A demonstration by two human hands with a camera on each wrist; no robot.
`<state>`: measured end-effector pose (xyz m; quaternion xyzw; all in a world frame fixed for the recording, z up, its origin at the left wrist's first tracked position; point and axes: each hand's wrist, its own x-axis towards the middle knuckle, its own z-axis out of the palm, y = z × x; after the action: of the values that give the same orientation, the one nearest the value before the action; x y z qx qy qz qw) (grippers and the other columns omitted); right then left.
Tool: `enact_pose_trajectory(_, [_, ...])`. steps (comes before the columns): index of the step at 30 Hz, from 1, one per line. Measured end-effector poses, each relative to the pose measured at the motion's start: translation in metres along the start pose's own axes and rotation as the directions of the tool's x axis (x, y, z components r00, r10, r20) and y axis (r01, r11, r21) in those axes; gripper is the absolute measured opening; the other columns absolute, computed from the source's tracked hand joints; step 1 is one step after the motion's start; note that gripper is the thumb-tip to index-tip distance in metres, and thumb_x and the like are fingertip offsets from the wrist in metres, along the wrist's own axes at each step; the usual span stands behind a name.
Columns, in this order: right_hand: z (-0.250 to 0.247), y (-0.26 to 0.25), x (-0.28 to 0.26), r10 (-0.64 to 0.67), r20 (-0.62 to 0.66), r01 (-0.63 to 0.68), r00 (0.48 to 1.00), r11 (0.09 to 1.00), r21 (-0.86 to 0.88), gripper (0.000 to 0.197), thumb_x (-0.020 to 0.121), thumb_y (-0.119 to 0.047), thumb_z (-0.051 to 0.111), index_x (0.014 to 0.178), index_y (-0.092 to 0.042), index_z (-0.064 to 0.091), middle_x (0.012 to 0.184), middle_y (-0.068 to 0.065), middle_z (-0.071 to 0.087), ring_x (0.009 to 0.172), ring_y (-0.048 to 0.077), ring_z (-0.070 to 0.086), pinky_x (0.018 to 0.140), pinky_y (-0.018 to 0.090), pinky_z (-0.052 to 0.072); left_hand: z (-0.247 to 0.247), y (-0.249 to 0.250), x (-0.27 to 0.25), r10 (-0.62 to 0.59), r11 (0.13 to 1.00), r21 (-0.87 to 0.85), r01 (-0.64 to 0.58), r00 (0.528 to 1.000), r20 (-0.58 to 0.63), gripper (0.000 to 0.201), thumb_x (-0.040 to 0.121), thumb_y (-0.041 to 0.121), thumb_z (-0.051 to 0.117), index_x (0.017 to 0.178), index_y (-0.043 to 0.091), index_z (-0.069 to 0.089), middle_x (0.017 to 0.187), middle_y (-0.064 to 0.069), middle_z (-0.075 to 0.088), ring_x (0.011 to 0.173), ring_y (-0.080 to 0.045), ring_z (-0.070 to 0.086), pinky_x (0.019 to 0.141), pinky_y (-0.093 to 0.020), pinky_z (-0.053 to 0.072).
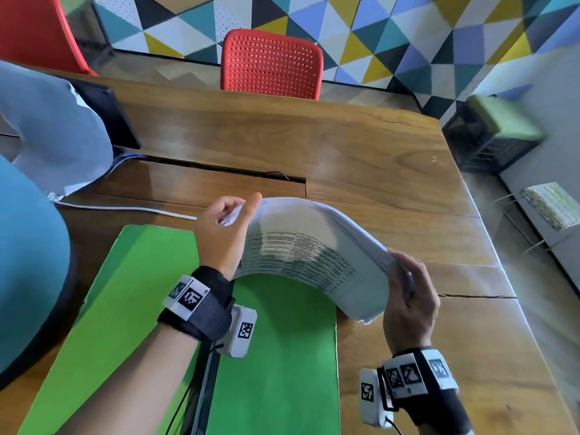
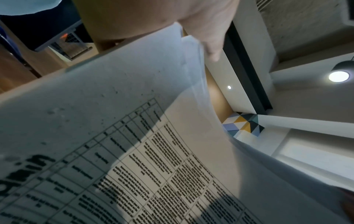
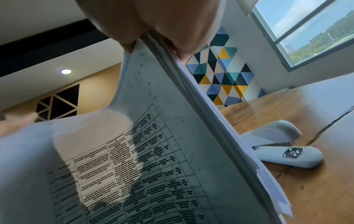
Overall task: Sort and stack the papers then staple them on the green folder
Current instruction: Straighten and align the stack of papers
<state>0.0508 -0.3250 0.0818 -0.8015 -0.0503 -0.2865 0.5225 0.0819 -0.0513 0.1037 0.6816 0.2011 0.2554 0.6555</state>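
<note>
A stack of white printed papers [image 1: 314,246] arches upward above the green folder [image 1: 131,309], which lies flat on the wooden table. My left hand [image 1: 232,211] pinches the stack's left end, thumb on top. My right hand [image 1: 405,281] grips the right end between thumb and fingers. The papers [image 2: 134,136] fill the left wrist view, showing a printed table from beneath. In the right wrist view the papers [image 3: 153,151] hang from my fingertips [image 3: 172,34], their edges uneven. A light blue stapler [image 3: 283,144] lies on the table to the right, hidden in the head view.
A red chair [image 1: 271,64] stands behind the table [image 1: 345,152]. A person in a blue sleeve [image 1: 31,246] sits at the left, with a dark tablet [image 1: 106,111] and a white cable [image 1: 125,208] nearby. A black crate [image 1: 489,139] sits on the floor at the right.
</note>
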Motion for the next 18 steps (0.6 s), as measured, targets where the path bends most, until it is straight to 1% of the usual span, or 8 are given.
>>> enact_pose_trajectory(4, [-0.003, 0.004, 0.003, -0.042, 0.010, 0.043, 0.999, 0.998, -0.035, 0.014, 0.098, -0.009, 0.052, 0.104, -0.016, 0.062, 0.121, 0.011, 0.064, 0.110, 0.027, 0.065, 0.087, 0.051, 0.054, 0.005, -0.007, 0.013, -0.048, 0.996, 0.071, 0.054, 0.995, -0.087, 0.047, 0.082, 0.041, 0.073, 0.066, 0.000, 0.057, 0.061, 0.006, 0.039, 0.059, -0.006, 0.034, 0.057, -0.020, 0.029])
enact_pose_trajectory(6, [-0.006, 0.005, 0.000, -0.033, 0.022, 0.034, 0.999, 0.998, -0.048, 0.013, 0.096, -0.004, 0.049, 0.102, -0.010, 0.059, 0.125, 0.011, 0.061, 0.113, 0.011, 0.064, 0.086, 0.043, 0.055, 0.006, -0.007, 0.017, -0.092, 0.993, 0.063, 0.099, 0.990, -0.106, 0.047, 0.079, 0.052, 0.073, 0.063, 0.009, 0.061, 0.063, 0.005, 0.044, 0.056, -0.006, 0.036, 0.056, -0.021, 0.031])
enact_pose_trajectory(8, [-0.009, 0.003, -0.002, -0.015, 0.024, 0.015, 1.000, 0.999, -0.033, 0.012, 0.093, 0.001, 0.046, 0.101, -0.003, 0.054, 0.128, 0.013, 0.059, 0.114, 0.001, 0.061, 0.086, 0.034, 0.056, 0.008, -0.003, 0.020, -0.129, 0.990, 0.048, 0.134, 0.987, -0.101, 0.048, 0.077, 0.058, 0.070, 0.064, 0.012, 0.066, 0.066, 0.002, 0.050, 0.056, -0.003, 0.041, 0.052, -0.012, 0.033])
enact_pose_trajectory(11, [-0.010, -0.004, -0.001, -0.080, 0.083, 0.086, 0.993, 0.994, -0.070, 0.031, 0.090, -0.012, 0.055, 0.118, -0.001, 0.045, 0.138, 0.030, 0.048, 0.127, 0.003, 0.051, 0.093, 0.010, 0.047, 0.013, -0.003, 0.026, -0.167, 0.980, 0.080, 0.180, 0.975, -0.145, 0.046, 0.082, 0.049, 0.067, 0.064, 0.008, 0.055, 0.061, 0.001, 0.043, 0.057, -0.011, 0.037, 0.053, -0.019, 0.033])
enact_pose_trajectory(13, [-0.011, -0.003, 0.000, -0.142, 0.198, 0.179, 0.970, 0.967, -0.183, 0.055, 0.084, -0.025, 0.065, 0.132, -0.009, 0.043, 0.141, 0.031, 0.044, 0.130, 0.016, 0.047, 0.099, 0.006, 0.039, 0.013, -0.006, 0.032, -0.179, 0.978, 0.077, 0.195, 0.968, -0.177, 0.035, 0.083, 0.032, 0.061, 0.058, 0.015, 0.042, 0.058, 0.004, 0.035, 0.056, -0.014, 0.030, 0.059, -0.030, 0.029])
enact_pose_trajectory(15, [-0.012, 0.000, -0.001, -0.137, 0.268, 0.211, 0.954, 0.940, -0.268, 0.053, 0.085, -0.031, 0.066, 0.133, -0.016, 0.050, 0.136, 0.021, 0.053, 0.119, 0.016, 0.054, 0.092, 0.011, 0.049, 0.013, -0.007, 0.036, -0.177, 0.978, 0.074, 0.193, 0.966, -0.186, 0.023, 0.083, 0.022, 0.056, 0.062, 0.013, 0.054, 0.056, 0.007, 0.042, 0.054, -0.010, 0.038, 0.061, -0.027, 0.031])
enact_pose_trajectory(16, [-0.012, 0.001, -0.002, -0.146, 0.268, 0.225, 0.952, 0.929, -0.294, 0.044, 0.087, -0.031, 0.064, 0.128, -0.018, 0.054, 0.130, 0.016, 0.057, 0.111, 0.014, 0.058, 0.085, 0.022, 0.056, 0.013, -0.007, 0.037, -0.173, 0.979, 0.075, 0.189, 0.969, -0.179, 0.021, 0.085, 0.022, 0.056, 0.070, 0.009, 0.062, 0.059, 0.008, 0.048, 0.055, -0.004, 0.043, 0.062, -0.027, 0.032])
enact_pose_trajectory(18, [-0.013, 0.003, -0.003, -0.186, 0.228, 0.255, 0.956, 0.912, -0.321, 0.036, 0.088, -0.028, 0.064, 0.121, -0.018, 0.054, 0.126, 0.015, 0.060, 0.108, 0.008, 0.058, 0.073, 0.031, 0.060, 0.013, -0.007, 0.037, -0.183, 0.978, 0.074, 0.194, 0.973, -0.140, 0.029, 0.090, 0.033, 0.059, 0.070, 0.012, 0.061, 0.062, 0.009, 0.047, 0.058, -0.002, 0.043, 0.062, -0.027, 0.033])
